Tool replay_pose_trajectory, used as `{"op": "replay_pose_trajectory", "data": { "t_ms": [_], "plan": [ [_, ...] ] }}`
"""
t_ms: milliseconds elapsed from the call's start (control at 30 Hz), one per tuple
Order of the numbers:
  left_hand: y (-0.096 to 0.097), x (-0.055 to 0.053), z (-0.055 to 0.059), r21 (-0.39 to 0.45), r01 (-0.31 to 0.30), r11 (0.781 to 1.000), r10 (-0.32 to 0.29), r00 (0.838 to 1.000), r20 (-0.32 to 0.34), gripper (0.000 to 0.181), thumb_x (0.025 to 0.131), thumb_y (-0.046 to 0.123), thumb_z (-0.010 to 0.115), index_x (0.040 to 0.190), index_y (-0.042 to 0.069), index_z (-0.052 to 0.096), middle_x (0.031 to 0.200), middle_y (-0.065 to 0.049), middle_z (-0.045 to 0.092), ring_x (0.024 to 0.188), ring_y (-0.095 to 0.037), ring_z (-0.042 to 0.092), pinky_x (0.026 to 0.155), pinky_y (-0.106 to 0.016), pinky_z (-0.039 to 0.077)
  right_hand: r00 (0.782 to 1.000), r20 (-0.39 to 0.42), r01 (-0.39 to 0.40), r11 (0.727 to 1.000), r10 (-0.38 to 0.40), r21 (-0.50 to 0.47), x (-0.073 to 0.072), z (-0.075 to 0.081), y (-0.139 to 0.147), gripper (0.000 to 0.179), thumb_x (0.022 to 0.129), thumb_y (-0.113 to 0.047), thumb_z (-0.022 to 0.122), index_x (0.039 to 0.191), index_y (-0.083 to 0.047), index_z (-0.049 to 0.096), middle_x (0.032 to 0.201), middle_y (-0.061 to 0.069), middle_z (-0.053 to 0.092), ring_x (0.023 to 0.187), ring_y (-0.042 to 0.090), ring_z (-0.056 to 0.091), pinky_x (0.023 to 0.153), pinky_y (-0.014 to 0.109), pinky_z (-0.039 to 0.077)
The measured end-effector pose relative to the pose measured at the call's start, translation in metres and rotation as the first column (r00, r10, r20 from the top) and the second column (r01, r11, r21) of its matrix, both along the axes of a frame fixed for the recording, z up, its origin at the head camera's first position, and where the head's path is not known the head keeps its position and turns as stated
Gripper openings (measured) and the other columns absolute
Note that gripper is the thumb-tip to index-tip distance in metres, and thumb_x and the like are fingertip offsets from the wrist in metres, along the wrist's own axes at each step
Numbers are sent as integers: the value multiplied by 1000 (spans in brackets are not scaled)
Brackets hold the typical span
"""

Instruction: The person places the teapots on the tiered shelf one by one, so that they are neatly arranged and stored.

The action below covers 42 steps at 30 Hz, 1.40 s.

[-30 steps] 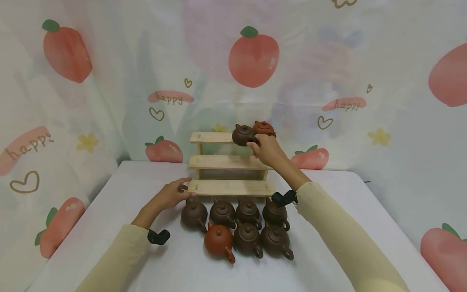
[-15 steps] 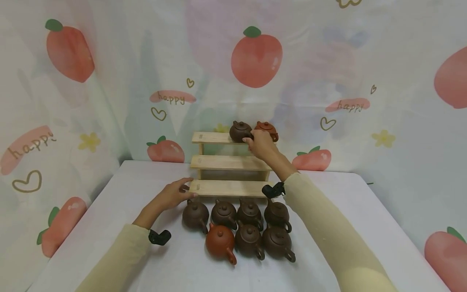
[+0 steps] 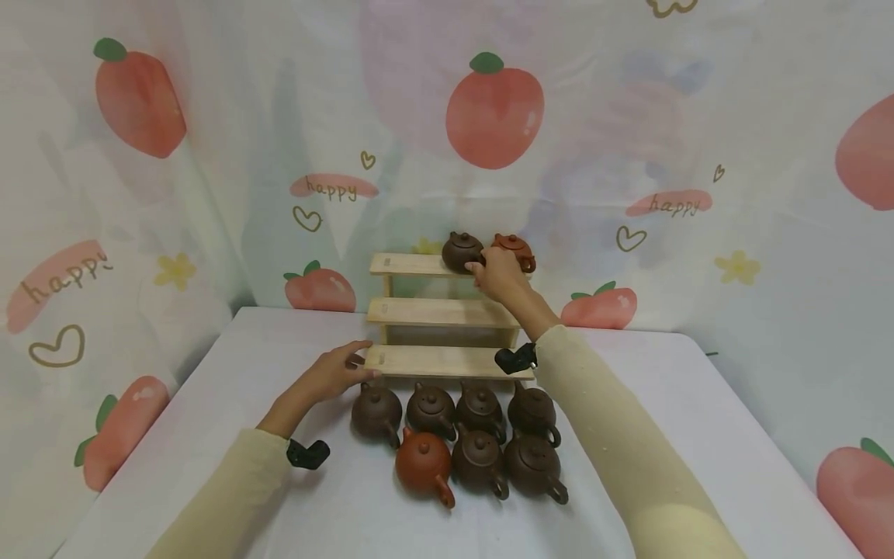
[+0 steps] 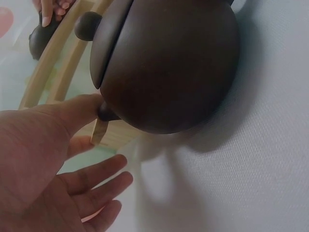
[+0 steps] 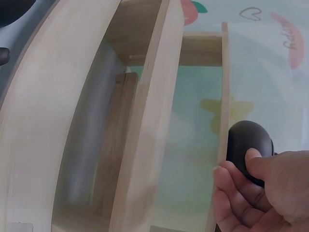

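Note:
My right hand (image 3: 504, 276) pinches the handle of a dark brown teapot (image 3: 459, 253), which stands on the top step of a three-step wooden display stand (image 3: 440, 312). In the right wrist view its thumb lies along the pot and the handle is hidden. Just right of that pot, a reddish-orange teapot (image 3: 518, 247) sits on the same step, partly behind the hand. At the lower left, my left hand (image 3: 332, 374) holds the end of the bottom step between thumb and index finger; its other fingers (image 4: 104, 186) are spread. A brown teapot (image 4: 169, 67) is close beside it.
In front of the stand, several dark brown teapots (image 3: 478, 458) and a reddish-orange one (image 3: 423, 463) stand in two rows on the white table (image 3: 314, 520), handles toward me. A fruit-patterned cloth backdrop (image 3: 405, 101) rises behind and at both sides.
My right hand has moved slightly left and set the brown teapot back onto the top step, beside the reddish-orange one. The left hand keeps its hold on the stand.

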State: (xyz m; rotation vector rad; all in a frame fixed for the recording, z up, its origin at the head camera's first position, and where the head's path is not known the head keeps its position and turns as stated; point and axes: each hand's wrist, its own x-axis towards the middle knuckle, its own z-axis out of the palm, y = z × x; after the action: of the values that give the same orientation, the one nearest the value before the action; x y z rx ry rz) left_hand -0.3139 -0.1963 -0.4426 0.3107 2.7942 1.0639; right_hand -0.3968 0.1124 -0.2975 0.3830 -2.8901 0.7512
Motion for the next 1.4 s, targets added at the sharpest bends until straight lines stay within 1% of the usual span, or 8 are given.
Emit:
{"op": "replay_pose_trajectory", "data": {
  "t_ms": [267,333,500,633,867,1100,1267,1400],
  "plan": [
    [0,1,1,17,8,1000,-8,1000,-17,74,99,40,75,158,6,46,138,-28,65,129,-44,63,105,-59,51,999,37,20,1000,-20,-5,0,1,0,42,112,-29,56,135,6,61,91,15,77,83,27,73,82,42,58],
    [0,2,2,25,10,1000,-10,1000,-12,74,99,40,75,158,6,46,138,-28,65,129,-44,63,105,-59,51,999,43,27,1000,-27,-2,0,0,0,44,111,-30,57,137,6,61,90,14,77,82,27,74,82,42,58],
    [0,2,2,27,5,1000,-5,1000,-6,75,99,40,75,158,6,46,139,-28,65,130,-45,62,105,-59,51,999,27,33,999,-33,22,-1,-2,3,38,110,-35,59,107,1,71,80,11,75,72,24,70,69,37,55],
    [1,2,3,21,4,1000,-4,1000,-9,75,98,40,76,158,6,46,138,-28,65,130,-45,62,106,-59,50,1000,25,13,1000,-14,25,5,-2,9,44,108,-38,62,89,-1,75,75,12,74,66,25,67,62,34,50],
    [1,4,5,13,7,1000,-7,1000,-6,74,99,40,75,158,6,46,138,-29,65,130,-45,62,106,-60,50,993,67,-102,992,97,71,20,-5,30,40,109,-32,61,98,1,80,84,15,78,82,32,76,77,43,58],
    [2,6,5,12,22,1000,-22,999,-25,75,99,39,75,157,3,46,136,-30,66,127,-45,64,104,-59,51,989,65,-145,977,136,155,42,-24,57,40,109,-30,61,90,1,78,75,11,75,68,23,68,70,40,55],
    [1,6,5,7,29,1000,-29,999,-35,75,99,39,75,157,2,46,135,-30,66,127,-45,64,104,-58,51,983,112,-159,978,144,134,69,-42,79,37,108,-30,62,87,-1,73,74,10,73,64,19,69,60,35,53],
    [2,6,6,3,25,1000,-25,999,-31,75,99,39,74,158,2,46,136,-30,66,128,-46,63,104,-59,51,985,99,-160,969,143,187,93,-54,96,37,107,-29,64,81,-4,69,68,6,65,61,17,60,58,33,47]
  ]
}}
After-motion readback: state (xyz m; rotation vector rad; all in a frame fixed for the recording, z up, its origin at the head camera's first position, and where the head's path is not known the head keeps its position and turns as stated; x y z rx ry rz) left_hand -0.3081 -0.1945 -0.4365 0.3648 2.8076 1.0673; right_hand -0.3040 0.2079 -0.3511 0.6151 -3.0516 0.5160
